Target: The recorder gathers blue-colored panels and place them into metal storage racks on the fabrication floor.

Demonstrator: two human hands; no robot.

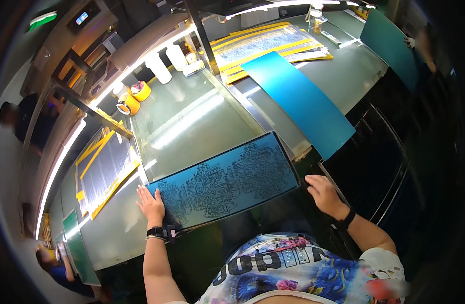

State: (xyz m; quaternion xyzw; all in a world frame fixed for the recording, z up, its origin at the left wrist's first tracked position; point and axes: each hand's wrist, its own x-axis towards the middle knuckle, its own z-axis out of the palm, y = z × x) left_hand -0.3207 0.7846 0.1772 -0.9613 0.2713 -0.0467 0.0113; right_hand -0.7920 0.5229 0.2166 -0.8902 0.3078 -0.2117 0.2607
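Observation:
A long blue panel (227, 180), covered in fine dark line patterns with a dark border, lies tilted across the table's front edge, just before my body. My left hand (152, 206) rests on its left end, fingers stretched out along the edge and thumb on the surface. Off the panel's right end, my right hand (326, 195) hovers apart from it, fingers loosely bent, with nothing visible in them. Beyond that hand, a plain bright blue panel (298, 104) reaches over the front edge of the right-hand table.
Yellow-edged patterned sheets (273, 43) are stacked at the back, more sheets (106, 169) at left. White bottles (159, 68) and orange tape rolls (128, 104) stand behind the glossy table (192, 114). A dark rack (366, 162) is at right. Another person's hand (409, 41) holds a teal panel (392, 48).

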